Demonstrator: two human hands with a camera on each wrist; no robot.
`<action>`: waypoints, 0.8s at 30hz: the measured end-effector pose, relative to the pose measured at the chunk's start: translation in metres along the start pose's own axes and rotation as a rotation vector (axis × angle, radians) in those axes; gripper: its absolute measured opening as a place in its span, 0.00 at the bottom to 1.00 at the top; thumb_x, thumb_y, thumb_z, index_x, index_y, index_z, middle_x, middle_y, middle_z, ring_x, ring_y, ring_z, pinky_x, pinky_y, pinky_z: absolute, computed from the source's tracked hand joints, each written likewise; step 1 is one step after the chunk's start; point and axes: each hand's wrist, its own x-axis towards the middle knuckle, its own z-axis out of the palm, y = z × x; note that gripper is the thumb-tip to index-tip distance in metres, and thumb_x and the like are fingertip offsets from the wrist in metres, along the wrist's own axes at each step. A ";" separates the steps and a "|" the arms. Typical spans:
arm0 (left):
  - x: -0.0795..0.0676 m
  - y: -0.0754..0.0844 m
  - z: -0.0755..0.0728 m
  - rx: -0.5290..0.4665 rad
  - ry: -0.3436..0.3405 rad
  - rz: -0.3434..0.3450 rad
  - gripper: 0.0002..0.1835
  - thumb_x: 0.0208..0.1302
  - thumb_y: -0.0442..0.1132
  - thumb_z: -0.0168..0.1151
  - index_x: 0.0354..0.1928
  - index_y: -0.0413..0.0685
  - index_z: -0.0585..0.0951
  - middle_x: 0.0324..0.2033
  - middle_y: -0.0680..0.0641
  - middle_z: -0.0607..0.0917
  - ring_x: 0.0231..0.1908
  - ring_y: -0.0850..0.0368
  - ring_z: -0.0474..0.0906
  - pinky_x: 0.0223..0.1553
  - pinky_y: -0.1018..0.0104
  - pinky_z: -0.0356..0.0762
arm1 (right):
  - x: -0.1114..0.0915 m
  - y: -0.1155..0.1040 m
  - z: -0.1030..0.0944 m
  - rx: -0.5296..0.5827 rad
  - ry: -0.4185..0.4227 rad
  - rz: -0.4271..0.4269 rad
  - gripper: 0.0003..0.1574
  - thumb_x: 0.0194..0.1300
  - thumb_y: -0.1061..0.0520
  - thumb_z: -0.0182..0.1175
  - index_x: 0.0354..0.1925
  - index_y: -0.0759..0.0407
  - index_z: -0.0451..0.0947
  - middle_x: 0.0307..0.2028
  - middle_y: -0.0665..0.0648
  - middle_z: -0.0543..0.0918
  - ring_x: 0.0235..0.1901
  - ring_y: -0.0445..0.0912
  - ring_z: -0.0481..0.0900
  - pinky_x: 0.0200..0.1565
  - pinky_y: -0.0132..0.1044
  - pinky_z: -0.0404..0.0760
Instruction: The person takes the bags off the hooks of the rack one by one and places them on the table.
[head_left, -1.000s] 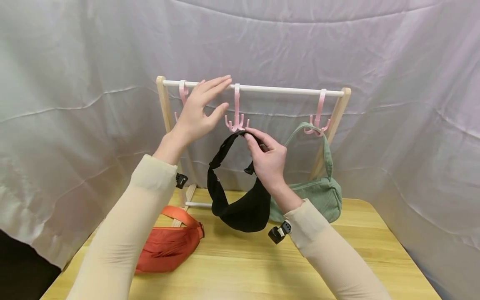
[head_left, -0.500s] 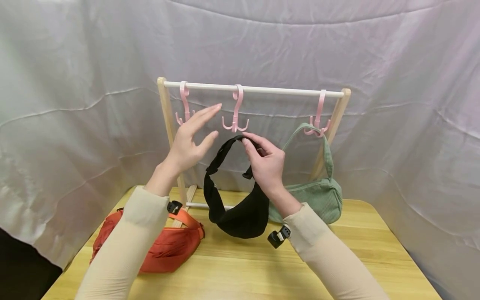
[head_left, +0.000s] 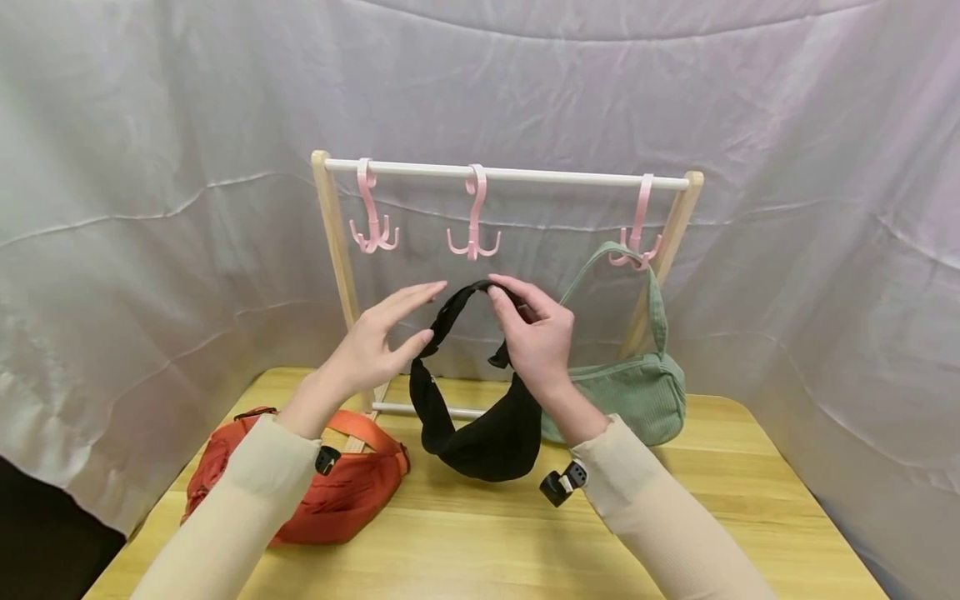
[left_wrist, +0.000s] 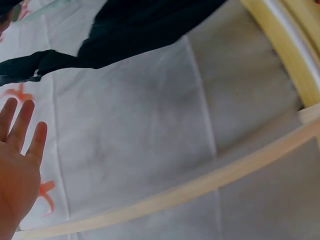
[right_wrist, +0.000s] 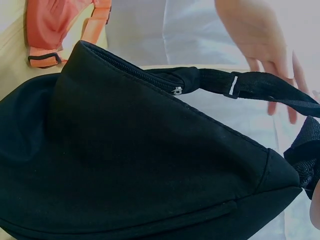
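Observation:
My right hand (head_left: 536, 333) pinches the top of the strap of a black shoulder bag (head_left: 487, 437), which hangs in the air below the middle pink hook (head_left: 473, 221). In the right wrist view the bag's body (right_wrist: 150, 150) and its zipper fill much of the picture. Beside the strap's left side, my left hand (head_left: 375, 342) is held with fingers extended and thumb apart, gripping nothing. The left wrist view shows the left hand's spread fingers (left_wrist: 22, 125) below the dark bag (left_wrist: 135, 30).
A white rail (head_left: 562, 176) on a wooden frame carries the pink hooks, including a left one (head_left: 371, 217). A green corduroy bag (head_left: 630, 396) hangs from the right hook (head_left: 637, 229). An orange-red bag (head_left: 337, 500) lies on the wooden table (head_left: 465, 542) at left.
My left hand has come down from near the rail to beside the black strap. The right hand has lowered the black bag slightly, away from the middle hook, which has turned.

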 end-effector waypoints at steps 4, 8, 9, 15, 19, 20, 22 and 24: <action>-0.014 -0.003 0.006 0.036 -0.046 -0.050 0.32 0.64 0.42 0.60 0.69 0.62 0.64 0.66 0.57 0.67 0.65 0.59 0.63 0.65 0.56 0.62 | -0.003 0.002 -0.003 0.001 -0.003 0.010 0.10 0.59 0.68 0.63 0.41 0.70 0.83 0.30 0.66 0.84 0.21 0.55 0.76 0.24 0.28 0.74; -0.026 -0.007 0.012 0.047 -0.088 -0.092 0.31 0.65 0.44 0.59 0.70 0.63 0.64 0.67 0.59 0.66 0.65 0.61 0.63 0.60 0.58 0.69 | -0.005 0.003 -0.007 -0.001 -0.002 0.025 0.10 0.59 0.68 0.63 0.41 0.70 0.83 0.30 0.67 0.84 0.20 0.50 0.77 0.24 0.28 0.75; -0.029 -0.008 0.014 0.050 -0.098 -0.103 0.31 0.65 0.45 0.58 0.70 0.63 0.63 0.67 0.60 0.66 0.65 0.61 0.63 0.59 0.58 0.70 | -0.006 0.004 -0.009 -0.002 -0.002 0.030 0.10 0.59 0.68 0.63 0.41 0.70 0.83 0.31 0.66 0.84 0.21 0.50 0.77 0.25 0.28 0.75; -0.041 -0.014 0.027 0.046 -0.149 -0.144 0.32 0.65 0.45 0.59 0.70 0.67 0.63 0.66 0.60 0.66 0.65 0.59 0.63 0.61 0.53 0.66 | -0.008 0.008 -0.017 -0.013 0.000 0.034 0.10 0.60 0.69 0.62 0.41 0.71 0.83 0.30 0.71 0.83 0.21 0.55 0.76 0.24 0.28 0.74; -0.044 -0.018 0.033 0.035 -0.172 -0.161 0.33 0.63 0.43 0.62 0.69 0.65 0.64 0.66 0.58 0.68 0.65 0.58 0.64 0.63 0.53 0.65 | -0.009 0.010 -0.021 -0.014 0.010 0.029 0.10 0.59 0.69 0.62 0.41 0.71 0.83 0.30 0.70 0.83 0.22 0.53 0.77 0.24 0.28 0.74; -0.045 -0.019 0.035 0.031 -0.177 -0.163 0.33 0.62 0.43 0.63 0.69 0.65 0.65 0.65 0.58 0.68 0.64 0.58 0.65 0.63 0.53 0.65 | -0.009 0.011 -0.022 -0.015 0.013 0.028 0.10 0.59 0.69 0.62 0.41 0.72 0.83 0.30 0.70 0.83 0.22 0.51 0.77 0.24 0.28 0.75; -0.046 -0.020 0.037 0.029 -0.183 -0.168 0.33 0.61 0.42 0.64 0.68 0.63 0.66 0.65 0.57 0.69 0.64 0.57 0.66 0.63 0.54 0.66 | -0.009 0.014 -0.024 -0.017 0.018 0.023 0.10 0.59 0.69 0.62 0.41 0.72 0.83 0.29 0.69 0.83 0.21 0.49 0.77 0.24 0.28 0.74; -0.048 -0.021 0.039 0.031 -0.190 -0.172 0.33 0.60 0.42 0.66 0.67 0.61 0.67 0.64 0.56 0.70 0.63 0.57 0.66 0.62 0.55 0.66 | -0.010 0.021 -0.028 -0.018 0.020 0.022 0.10 0.59 0.68 0.62 0.41 0.69 0.84 0.28 0.67 0.84 0.20 0.46 0.77 0.22 0.28 0.73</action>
